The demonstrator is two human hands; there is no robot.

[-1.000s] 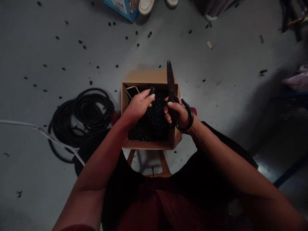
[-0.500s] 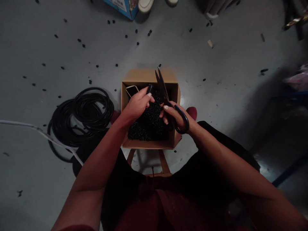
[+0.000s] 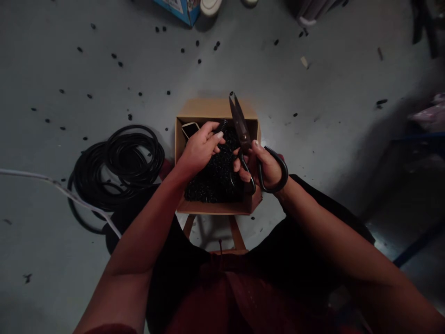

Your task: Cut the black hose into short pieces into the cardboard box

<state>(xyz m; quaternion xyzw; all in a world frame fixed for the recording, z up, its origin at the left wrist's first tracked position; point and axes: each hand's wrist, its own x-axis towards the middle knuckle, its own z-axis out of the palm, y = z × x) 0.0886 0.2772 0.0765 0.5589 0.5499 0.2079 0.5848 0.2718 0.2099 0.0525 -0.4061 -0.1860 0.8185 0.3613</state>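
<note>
Over a carton (image 3: 215, 108), dark scissors (image 3: 245, 138), black looped handles (image 3: 285, 174)

Pretty dim shot tbh. The smooth grey floor (image 3: 340, 79) gets soft, flat light, with a heavy shadow on the right and a washed-out glare spot near it. The person's black trousers (image 3: 274, 241) are nearly crushed to pure black; the shiny black bits (image 3: 212, 181) in the brown cardboard box (image 3: 217, 109) just show tiny glints. Wide lens stretches the bare forearms (image 3: 320, 222), and the pinkish plastic (image 3: 433, 111) at the right edge is mushy.

Scissors (image 3: 245, 138) over box (image 3: 213, 207), hose coil (image 3: 91, 175) left
</note>
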